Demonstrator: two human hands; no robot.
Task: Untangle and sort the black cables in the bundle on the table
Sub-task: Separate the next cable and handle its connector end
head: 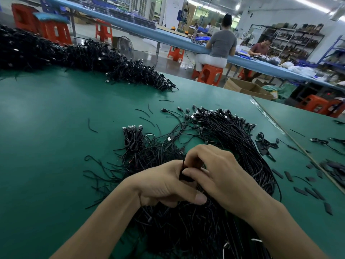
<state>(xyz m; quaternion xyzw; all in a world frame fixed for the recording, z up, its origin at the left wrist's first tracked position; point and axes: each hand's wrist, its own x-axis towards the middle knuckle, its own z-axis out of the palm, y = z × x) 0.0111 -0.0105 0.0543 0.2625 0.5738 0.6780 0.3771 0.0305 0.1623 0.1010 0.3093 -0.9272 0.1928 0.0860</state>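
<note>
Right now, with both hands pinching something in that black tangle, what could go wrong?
The left hand and right hand pinch a thin black cable amid the tangled black cable bundle; a hard pull may tighten knots. Dragged strands could also disturb the small neat bunch of plugged cables nearby on the green table.

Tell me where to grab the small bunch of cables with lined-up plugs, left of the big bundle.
Probably just below the plug heads, where the small bunch runs tight and parallel. Come from its left, over bare green table, pinching across it; its near end splays into the tangle, and the big bundle crowds its right.
</note>
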